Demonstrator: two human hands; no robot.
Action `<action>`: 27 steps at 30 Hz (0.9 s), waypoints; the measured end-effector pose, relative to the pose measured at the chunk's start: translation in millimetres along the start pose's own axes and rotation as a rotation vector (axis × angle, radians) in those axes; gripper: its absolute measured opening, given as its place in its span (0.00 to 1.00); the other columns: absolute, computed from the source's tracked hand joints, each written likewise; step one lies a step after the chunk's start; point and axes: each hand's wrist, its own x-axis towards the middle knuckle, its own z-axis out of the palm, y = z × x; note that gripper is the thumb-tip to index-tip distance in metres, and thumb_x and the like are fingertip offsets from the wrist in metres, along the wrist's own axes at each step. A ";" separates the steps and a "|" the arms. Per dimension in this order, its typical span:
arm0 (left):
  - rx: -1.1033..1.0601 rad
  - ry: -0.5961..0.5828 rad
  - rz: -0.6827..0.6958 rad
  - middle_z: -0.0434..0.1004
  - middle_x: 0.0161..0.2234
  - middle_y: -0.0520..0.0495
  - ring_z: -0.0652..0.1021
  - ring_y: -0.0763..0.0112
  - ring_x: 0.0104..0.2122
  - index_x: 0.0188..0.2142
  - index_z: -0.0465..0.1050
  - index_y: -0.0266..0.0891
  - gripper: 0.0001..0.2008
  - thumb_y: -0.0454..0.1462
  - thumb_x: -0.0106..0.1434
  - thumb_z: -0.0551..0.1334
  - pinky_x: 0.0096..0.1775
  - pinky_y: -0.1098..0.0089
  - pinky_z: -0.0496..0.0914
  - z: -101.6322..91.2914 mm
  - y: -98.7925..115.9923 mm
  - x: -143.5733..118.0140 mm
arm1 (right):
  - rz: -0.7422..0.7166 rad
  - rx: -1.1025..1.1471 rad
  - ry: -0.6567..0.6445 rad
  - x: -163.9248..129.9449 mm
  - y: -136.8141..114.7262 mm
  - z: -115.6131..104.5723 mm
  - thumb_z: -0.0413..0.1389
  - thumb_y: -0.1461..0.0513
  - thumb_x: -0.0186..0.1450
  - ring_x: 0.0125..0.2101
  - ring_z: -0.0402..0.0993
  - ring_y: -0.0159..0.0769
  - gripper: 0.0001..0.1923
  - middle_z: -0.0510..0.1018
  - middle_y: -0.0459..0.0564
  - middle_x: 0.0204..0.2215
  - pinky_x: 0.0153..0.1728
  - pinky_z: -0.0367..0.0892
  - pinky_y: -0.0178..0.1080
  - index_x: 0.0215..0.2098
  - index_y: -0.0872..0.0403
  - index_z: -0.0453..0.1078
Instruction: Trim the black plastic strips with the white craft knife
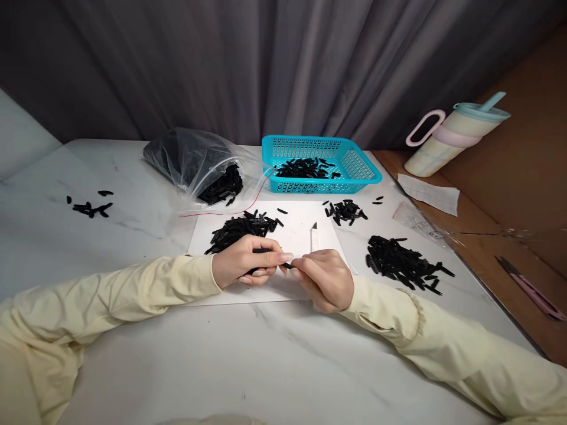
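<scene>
Head view: black-piece heaps (241, 229) (401, 262), blue basket (354, 168) beyond both hands (245, 262) (325, 277).

Light: even, soft, from overhead.
Shadows: faint beneath the sleeves (133, 289).
Glare: mild on the plastic bag (195, 159), eleven o'clock.
Edges: bowed by the wide lens.
Focus: sharp centrally.

glossy marble-look table (274, 360), matt white paper sheet (301, 233), turquoise plastic mesh basket (361, 171), clear crinkled plastic bag (190, 156)

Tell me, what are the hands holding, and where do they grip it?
The left hand grips a small black piece by one end; the right hand holds a knife by its handle.
</scene>
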 end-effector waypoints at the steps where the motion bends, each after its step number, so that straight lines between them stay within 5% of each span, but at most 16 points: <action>1: 0.002 0.007 0.007 0.55 0.12 0.61 0.55 0.88 0.08 0.24 0.67 0.32 0.14 0.42 0.54 0.65 0.11 0.83 0.46 0.1 -0.1 0.1 | 0.001 -0.002 -0.005 -0.2 0.3 -0.2 0.41 0.67 0.67 0.14 0.53 0.30 0.11 0.63 0.42 0.14 0.17 0.50 0.34 0.31 0.57 0.62; 17: -0.005 0.010 0.052 0.56 0.13 0.60 0.57 0.88 0.08 0.25 0.68 0.32 0.15 0.43 0.58 0.62 0.11 0.83 0.46 -0.5 -2.0 -1.3 | -0.008 -0.010 -0.023 -1.1 2.1 1.6 0.43 0.69 0.64 0.14 0.49 0.30 0.09 0.59 0.41 0.14 0.17 0.47 0.35 0.29 0.57 0.61; 27: 0.096 0.114 0.137 0.57 0.13 0.60 0.57 0.88 0.09 0.21 0.64 0.33 0.15 0.41 0.56 0.64 0.12 0.82 0.47 4.8 -0.7 -2.8 | -0.003 -0.019 -0.008 0.5 0.1 0.5 0.43 0.68 0.65 0.13 0.51 0.30 0.08 0.59 0.40 0.13 0.16 0.48 0.35 0.29 0.55 0.60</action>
